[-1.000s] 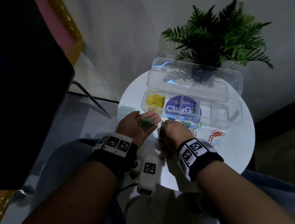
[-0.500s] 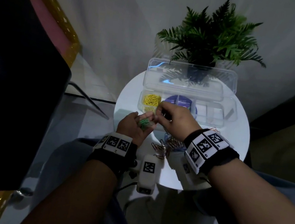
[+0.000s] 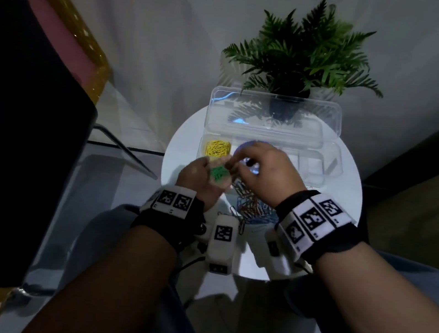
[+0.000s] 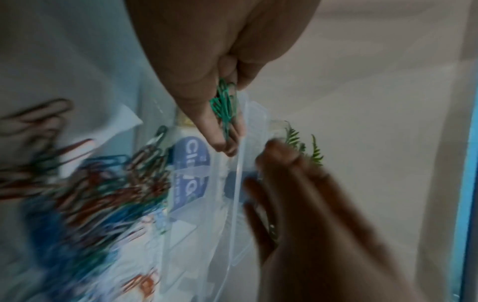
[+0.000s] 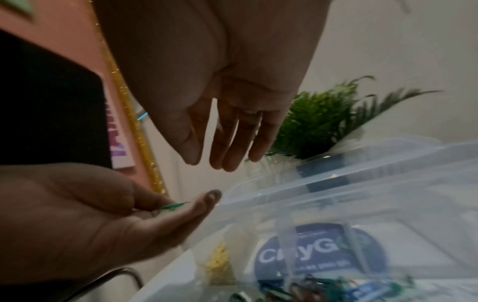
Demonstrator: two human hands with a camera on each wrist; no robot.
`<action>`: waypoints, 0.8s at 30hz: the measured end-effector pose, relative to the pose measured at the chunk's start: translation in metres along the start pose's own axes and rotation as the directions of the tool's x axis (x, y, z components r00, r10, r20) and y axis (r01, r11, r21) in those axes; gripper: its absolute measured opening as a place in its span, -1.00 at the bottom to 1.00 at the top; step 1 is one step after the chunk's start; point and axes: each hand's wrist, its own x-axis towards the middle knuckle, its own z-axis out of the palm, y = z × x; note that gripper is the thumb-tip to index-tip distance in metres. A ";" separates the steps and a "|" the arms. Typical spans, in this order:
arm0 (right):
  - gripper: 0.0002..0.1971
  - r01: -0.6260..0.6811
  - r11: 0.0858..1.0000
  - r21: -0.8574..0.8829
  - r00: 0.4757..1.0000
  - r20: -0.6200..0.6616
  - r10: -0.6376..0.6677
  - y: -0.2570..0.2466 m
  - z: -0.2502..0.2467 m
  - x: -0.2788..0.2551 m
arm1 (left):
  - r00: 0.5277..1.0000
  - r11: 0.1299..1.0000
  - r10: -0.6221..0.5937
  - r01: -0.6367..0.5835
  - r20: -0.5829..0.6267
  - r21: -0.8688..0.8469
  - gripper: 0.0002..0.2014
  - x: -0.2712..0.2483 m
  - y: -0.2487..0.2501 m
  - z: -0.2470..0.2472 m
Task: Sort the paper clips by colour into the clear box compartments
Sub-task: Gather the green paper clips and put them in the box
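Observation:
My left hand (image 3: 200, 176) is held palm up in front of the clear box (image 3: 325, 166) and cups a small bunch of green paper clips (image 3: 218, 172). In the left wrist view the green paper clips (image 4: 225, 104) sit in the fold between thumb and fingers. My right hand (image 3: 242, 164) hovers just right of that palm. In the right wrist view the right hand (image 5: 207, 159) has straight, parted fingers and holds nothing. Yellow clips (image 3: 217, 148) fill the box's left compartment. A mixed pile of clips (image 3: 252, 206) lies on the white round table (image 3: 347, 193) below my hands.
The box lid (image 3: 273, 117) stands open behind the compartments, with a potted fern (image 3: 303, 55) behind it. A blue round label (image 5: 310, 253) shows through the box bottom. A white tagged device (image 3: 223, 239) lies at the table's front edge. A dark panel (image 3: 15, 132) fills the left.
My right hand rose from the clip pile to the left palm and its fingers have parted. The left hand kept the green clips and lifted slightly toward the box.

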 end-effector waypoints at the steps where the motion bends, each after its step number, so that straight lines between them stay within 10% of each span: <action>1: -0.87 -0.045 0.999 0.005 0.998 -0.052 0.045 0.005 -0.006 -0.003 | 1.000 0.998 0.027 -0.026 -0.014 0.050 -0.55 0.002 0.005 0.006; 9: -0.89 -0.231 0.972 -0.042 0.973 0.009 0.232 0.043 -0.018 -0.030 | 0.974 0.873 0.209 -0.145 -0.090 0.465 -0.60 0.036 0.022 0.052; 19: -0.74 -0.299 0.919 -0.257 0.908 0.219 0.356 0.060 -0.001 -0.035 | 0.859 0.254 0.390 -0.448 0.332 0.857 -0.83 0.012 0.011 0.040; 24: -0.71 -0.290 0.895 -0.338 0.856 0.326 0.401 0.061 0.017 -0.031 | 0.945 0.107 0.230 -0.262 0.232 0.959 -0.82 0.007 -0.009 -0.014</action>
